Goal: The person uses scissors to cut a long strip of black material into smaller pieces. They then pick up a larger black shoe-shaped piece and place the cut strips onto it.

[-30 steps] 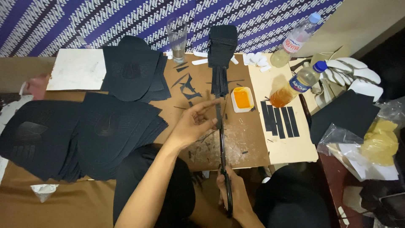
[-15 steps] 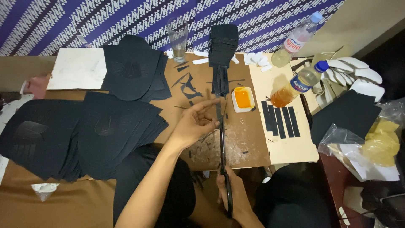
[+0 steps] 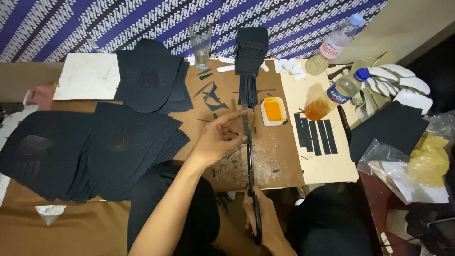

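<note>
Black strip (image 3: 247, 142) pinched in left hand (image 3: 219, 142) grip, right hand (image 3: 263, 219) seemingly closed on scissors (image 3: 253, 199)

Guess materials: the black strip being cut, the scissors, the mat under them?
Black strip: thin, matte sheet that hangs straight, likely foam or faux leather; can't tell which.
Scissors: long dark blades, probably metal; the black handle in the right hand looks plastic.
Mat: flat brown board with scuffed pale patches, likely cardboard.
</note>
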